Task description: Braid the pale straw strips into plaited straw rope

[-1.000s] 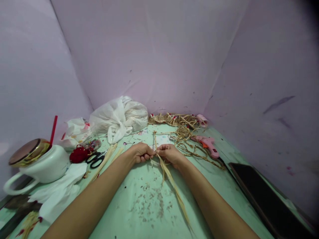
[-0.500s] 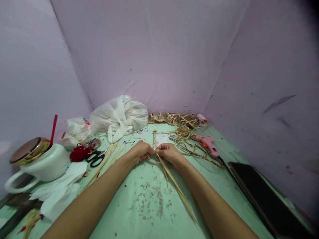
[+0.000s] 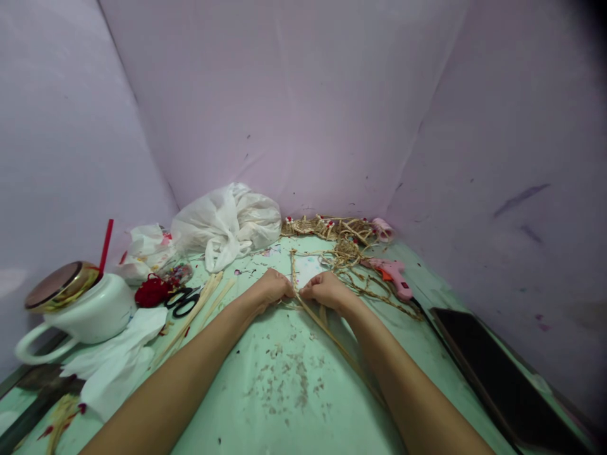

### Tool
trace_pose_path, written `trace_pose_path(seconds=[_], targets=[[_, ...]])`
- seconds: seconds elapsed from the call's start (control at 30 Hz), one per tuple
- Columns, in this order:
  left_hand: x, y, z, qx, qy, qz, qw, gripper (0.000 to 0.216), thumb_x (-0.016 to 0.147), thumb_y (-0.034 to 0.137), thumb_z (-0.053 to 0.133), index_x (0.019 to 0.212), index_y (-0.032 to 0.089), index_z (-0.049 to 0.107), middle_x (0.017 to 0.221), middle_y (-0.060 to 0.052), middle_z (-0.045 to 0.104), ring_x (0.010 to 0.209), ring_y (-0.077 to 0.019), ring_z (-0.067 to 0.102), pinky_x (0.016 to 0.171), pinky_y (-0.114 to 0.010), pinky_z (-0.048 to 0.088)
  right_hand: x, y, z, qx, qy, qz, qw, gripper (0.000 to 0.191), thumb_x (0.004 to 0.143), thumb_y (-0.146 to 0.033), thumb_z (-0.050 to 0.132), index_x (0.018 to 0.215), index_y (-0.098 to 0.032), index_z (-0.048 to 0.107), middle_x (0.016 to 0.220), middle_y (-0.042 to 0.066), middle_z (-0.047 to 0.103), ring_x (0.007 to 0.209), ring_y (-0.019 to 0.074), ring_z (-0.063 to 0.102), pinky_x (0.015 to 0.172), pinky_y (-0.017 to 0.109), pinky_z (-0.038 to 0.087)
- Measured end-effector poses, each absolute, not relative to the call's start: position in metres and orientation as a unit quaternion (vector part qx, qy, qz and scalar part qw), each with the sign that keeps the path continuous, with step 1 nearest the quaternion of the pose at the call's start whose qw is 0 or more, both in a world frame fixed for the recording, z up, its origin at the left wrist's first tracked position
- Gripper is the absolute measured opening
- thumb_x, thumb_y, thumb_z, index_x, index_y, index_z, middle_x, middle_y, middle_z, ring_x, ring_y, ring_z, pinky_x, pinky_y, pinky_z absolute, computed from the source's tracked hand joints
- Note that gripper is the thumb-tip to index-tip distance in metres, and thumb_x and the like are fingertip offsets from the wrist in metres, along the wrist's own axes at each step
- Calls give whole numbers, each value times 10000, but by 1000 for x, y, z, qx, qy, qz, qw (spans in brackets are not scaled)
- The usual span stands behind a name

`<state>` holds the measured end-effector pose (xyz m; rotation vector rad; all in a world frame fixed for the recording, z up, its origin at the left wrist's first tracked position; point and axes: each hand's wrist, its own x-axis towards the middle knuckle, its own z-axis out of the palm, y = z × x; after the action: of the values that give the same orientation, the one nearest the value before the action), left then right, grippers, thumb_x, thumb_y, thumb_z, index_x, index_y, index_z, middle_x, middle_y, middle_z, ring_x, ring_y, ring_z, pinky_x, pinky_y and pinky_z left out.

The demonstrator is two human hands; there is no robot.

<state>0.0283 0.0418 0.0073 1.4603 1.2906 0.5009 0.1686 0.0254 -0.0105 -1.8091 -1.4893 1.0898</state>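
A thin braided cord of straw-coloured fibre [image 3: 293,266] runs away from me on the green table, its near end between my two hands. My left hand [image 3: 274,287] is closed in a pinch on strands at the cord's left side. On the right side, my right hand [image 3: 323,289] pinches strands of the same cord, with the fingertips slightly apart from the left ones. One long loose fibre strand [image 3: 349,359] trails from the cord toward me and passes beside my right forearm. The exact grip of the fingers is partly hidden.
On the left are scissors [image 3: 183,301], red yarn [image 3: 152,291], a white mug [image 3: 97,309] and loose fibre strips [image 3: 203,300]. A plastic bag [image 3: 230,221] lies behind. Rightward are a pink glue gun [image 3: 391,275], braided cords [image 3: 348,253] and a phone [image 3: 497,379].
My hands have drawn slightly apart, so the cord now shows between them. The long trailing strand has shifted to the right, nearer my right forearm.
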Motion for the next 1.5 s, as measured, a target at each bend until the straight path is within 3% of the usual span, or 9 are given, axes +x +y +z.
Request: trace_pose_path(seconds=[0.27, 0.4, 0.5, 0.6, 0.8, 0.93, 1.07, 1.2, 1.5], targets=[[33, 42, 8, 529, 600, 204, 564, 224, 499, 103, 479, 395, 171, 292, 288, 59, 263, 287, -29, 163, 347, -208, 57, 151, 10, 9, -682, -623, 317, 215, 98, 490, -110, 508, 427, -141, 577, 348, -14, 438, 376, 83, 393, 381, 201, 241], [23, 50, 1, 550, 540, 187, 608, 171, 507, 153, 515, 431, 159, 362, 328, 56, 317, 287, -27, 178, 351, -207, 38, 146, 6, 6, -659, -652, 300, 225, 118, 518, -119, 509, 431, -140, 586, 345, -13, 446, 372, 73, 383, 380, 196, 236], [18, 54, -4, 573, 526, 190, 599, 96, 491, 164, 546, 494, 144, 452, 361, 58, 364, 286, -25, 186, 348, -204, 39, 149, 5, 7, -629, -637, 379, 234, 94, 546, -129, 538, 466, -133, 588, 393, -12, 503, 378, 63, 391, 386, 182, 255], [16, 57, -4, 570, 519, 190, 607, 145, 494, 192, 586, 503, 145, 449, 354, 68, 351, 287, -21, 187, 345, -199, 49, 160, 6, 19, -601, -587, 485, 244, 85, 602, -167, 574, 531, -122, 586, 490, 5, 575, 416, 62, 448, 386, 162, 266], [12, 60, -1, 566, 504, 179, 628, 185, 515, 234, 631, 547, 134, 478, 376, 64, 385, 293, -13, 198, 343, -199, 58, 168, 10, 30, -650, -400, 532, 367, 29, 668, -148, 566, 680, -128, 550, 684, 47, 629, 514, 77, 542, 407, 152, 334], [10, 60, -3, 569, 494, 185, 631, 139, 515, 234, 581, 544, 137, 485, 361, 63, 375, 290, -17, 191, 337, -198, 54, 153, 13, 14, -565, -403, 629, 351, 82, 654, -70, 504, 594, -118, 532, 507, 15, 555, 410, 69, 471, 390, 172, 344], [9, 61, -3, 589, 477, 170, 630, 138, 489, 234, 575, 551, 137, 499, 368, 65, 380, 295, -22, 196, 332, -198, 56, 146, 18, -2, -608, -428, 573, 343, 129, 634, -98, 510, 506, -111, 517, 373, -27, 437, 305, 30, 306, 312, 164, 193], [9, 61, 0, 625, 478, 141, 601, 126, 490, 231, 574, 545, 132, 517, 363, 76, 351, 296, -18, 193, 337, -189, 89, 146, 20, -9, -634, -424, 541, 354, 115, 584, -119, 537, 479, -128, 490, 313, -65, 351, 276, 22, 228, 306, 175, 134], [12, 49, 29, 681, 583, 63, 440, 92, 538, 183, 536, 464, 131, 519, 327, 15, 405, 294, -69, 279, 344, -212, 197, 144, 19, -15, -613, -426, 545, 380, 75, 552, -129, 525, 494, -135, 479, 335, -63, 388, 286, 20, 220, 320, 182, 120]])
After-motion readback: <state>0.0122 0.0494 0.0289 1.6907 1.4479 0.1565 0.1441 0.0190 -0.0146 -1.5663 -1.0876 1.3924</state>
